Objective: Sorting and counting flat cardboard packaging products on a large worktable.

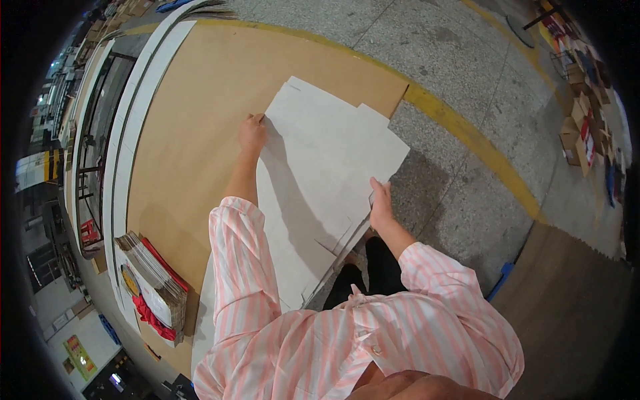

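My left hand (253, 132) is closed at the upper left edge of a large white sheet (327, 153), its fingers curled in and pinching the margin. My right hand (381, 203) is at the sheet's right edge, near the middle of the frame, thumb stretched up along the border and the hand drawn in around it; the other fingers are mostly hidden, so I cannot tell how firmly they press. The sheet spreads through the centre of the frame, with a stepped corner at the upper right and cut lines towards its lower end. A dark shadow runs down its face. Beneath it lies a wide brown board (193, 107), and at the lower left a bundle of folded cardboard (157, 283) with red parts rests on that board. A yellow floor stripe (467, 130) curves through the upper right, and cardboard boxes (579, 137) sit at the far right.
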### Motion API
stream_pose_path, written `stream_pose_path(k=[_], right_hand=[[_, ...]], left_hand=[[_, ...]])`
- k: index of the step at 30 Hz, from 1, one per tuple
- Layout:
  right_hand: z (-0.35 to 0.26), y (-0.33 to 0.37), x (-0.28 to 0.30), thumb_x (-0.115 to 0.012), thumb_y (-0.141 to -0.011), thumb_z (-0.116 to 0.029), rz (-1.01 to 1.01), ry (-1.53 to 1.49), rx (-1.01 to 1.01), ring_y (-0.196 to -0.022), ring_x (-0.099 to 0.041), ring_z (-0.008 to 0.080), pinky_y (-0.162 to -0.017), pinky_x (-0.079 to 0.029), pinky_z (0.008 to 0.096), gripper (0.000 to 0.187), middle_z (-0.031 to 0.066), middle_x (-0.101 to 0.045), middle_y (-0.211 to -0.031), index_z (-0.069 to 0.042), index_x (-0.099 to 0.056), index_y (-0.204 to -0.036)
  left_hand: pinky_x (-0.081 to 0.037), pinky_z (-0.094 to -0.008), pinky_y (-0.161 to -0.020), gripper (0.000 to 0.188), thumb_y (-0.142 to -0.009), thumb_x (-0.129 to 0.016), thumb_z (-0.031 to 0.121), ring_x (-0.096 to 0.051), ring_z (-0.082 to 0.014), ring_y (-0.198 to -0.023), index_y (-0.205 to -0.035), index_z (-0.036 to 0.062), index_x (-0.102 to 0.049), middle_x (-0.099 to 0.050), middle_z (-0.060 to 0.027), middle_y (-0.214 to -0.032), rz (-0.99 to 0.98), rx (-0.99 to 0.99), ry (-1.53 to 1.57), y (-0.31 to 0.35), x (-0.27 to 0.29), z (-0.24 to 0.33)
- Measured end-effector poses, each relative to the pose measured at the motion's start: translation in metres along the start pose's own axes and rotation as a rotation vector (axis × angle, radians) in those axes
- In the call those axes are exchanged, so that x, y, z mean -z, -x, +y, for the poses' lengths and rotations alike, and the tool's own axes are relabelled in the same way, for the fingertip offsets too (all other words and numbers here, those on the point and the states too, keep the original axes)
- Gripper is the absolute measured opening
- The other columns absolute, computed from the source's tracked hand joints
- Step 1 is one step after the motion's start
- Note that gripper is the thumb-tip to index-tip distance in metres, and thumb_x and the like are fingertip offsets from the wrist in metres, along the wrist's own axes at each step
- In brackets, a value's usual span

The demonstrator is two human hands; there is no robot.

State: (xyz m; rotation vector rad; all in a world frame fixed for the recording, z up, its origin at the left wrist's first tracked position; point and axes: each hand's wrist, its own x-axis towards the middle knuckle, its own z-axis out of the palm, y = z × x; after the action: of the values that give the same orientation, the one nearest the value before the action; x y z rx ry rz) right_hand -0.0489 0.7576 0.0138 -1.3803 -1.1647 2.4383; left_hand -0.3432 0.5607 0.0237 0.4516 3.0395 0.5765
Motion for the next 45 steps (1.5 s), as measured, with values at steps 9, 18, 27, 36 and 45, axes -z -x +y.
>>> stream_pose_path(k=[9,18,27,36,45], right_hand=[[0.025,0.029,0.042,-0.04,-0.084,-0.053,-0.04,-0.174,-0.101,-0.117,-0.038,0.0223,-0.097,-0.028,0.0349,0.065,0.0099,-0.04,-0.128,-0.004,-0.034,-0.127],[0.092,0.062,0.032,-0.031,-0.085,-0.06,-0.273,-0.528,-0.093,-0.129,-0.022,0.0216,-0.107,-0.012,0.0332,0.077,0.007,-0.024,-0.141,-0.002,-0.021,-0.136],[0.083,0.055,0.019,-0.024,-0.08,-0.069,-0.293,-0.488,0.001,-0.126,-0.029,0.0277,-0.105,-0.02,0.0393,0.086,0.0114,-0.032,-0.137,-0.003,-0.023,-0.135],[0.072,0.042,0.02,-0.026,-0.081,-0.067,-0.328,-0.345,0.131,-0.128,-0.023,0.0254,-0.106,-0.012,0.0398,0.086,0.0124,-0.026,-0.14,-0.003,-0.015,-0.137],[0.194,0.147,0.047,-0.025,-0.077,-0.072,-0.142,-0.417,-0.228,-0.13,-0.019,0.0253,-0.105,-0.008,0.0479,0.091,0.0089,-0.022,-0.142,-0.006,-0.014,-0.138]], left_hand=[[-0.043,-0.0386,-0.079,0.027,-0.077,-0.047,0.013,-0.055,-0.0324,-0.091,-0.099,0.0069,-0.061,-0.06,-0.0151,-0.096,-0.074,0.077,0.056,0.057,0.023,-0.081],[-0.044,-0.0356,-0.081,0.028,-0.077,-0.045,0.016,-0.058,-0.0286,-0.093,-0.095,0.008,-0.065,-0.062,-0.0139,-0.097,-0.17,0.107,0.135,0.112,0.038,-0.138],[-0.043,-0.0386,-0.083,0.029,-0.077,-0.043,0.012,-0.056,-0.0325,-0.094,-0.097,0.0089,-0.064,-0.059,-0.0163,-0.1,-0.124,0.08,0.103,0.121,0.039,-0.138],[-0.044,-0.0359,-0.08,0.033,-0.078,-0.042,0.012,-0.057,-0.0316,-0.091,-0.105,0.0074,-0.061,-0.059,-0.0167,-0.102,-0.106,0.112,0.324,0.126,0.04,-0.161],[-0.045,-0.0337,-0.078,0.026,-0.077,-0.047,0.013,-0.059,-0.0274,-0.089,-0.094,0.0066,-0.065,-0.063,-0.0147,-0.094,-0.194,0.297,0.167,0.23,0.08,-0.257]])
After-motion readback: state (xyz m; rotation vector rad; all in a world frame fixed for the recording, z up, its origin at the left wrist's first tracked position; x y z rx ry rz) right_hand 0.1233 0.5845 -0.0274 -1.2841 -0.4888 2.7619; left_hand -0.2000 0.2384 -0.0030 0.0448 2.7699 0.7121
